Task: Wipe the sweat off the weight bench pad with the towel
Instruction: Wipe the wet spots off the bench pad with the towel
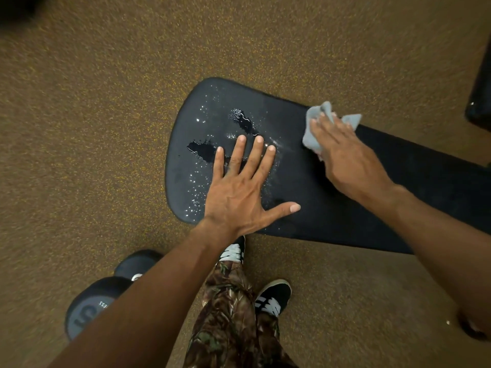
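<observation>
Wet black bench pad, towel, speckled floor

The bench pad runs off the right edge of the picture, so its far end cannot be seen. The right hand covers most of the grey towel; only its edges stick out. The left hand hides some of the wet spots under it. The left arm covers part of the dumbbell, and the words on its end are too small and cut off to read. A dark thing at the right edge is cut off and cannot be told. The top left corner is dark and blurry. One shoe is half hidden by the arm.
</observation>
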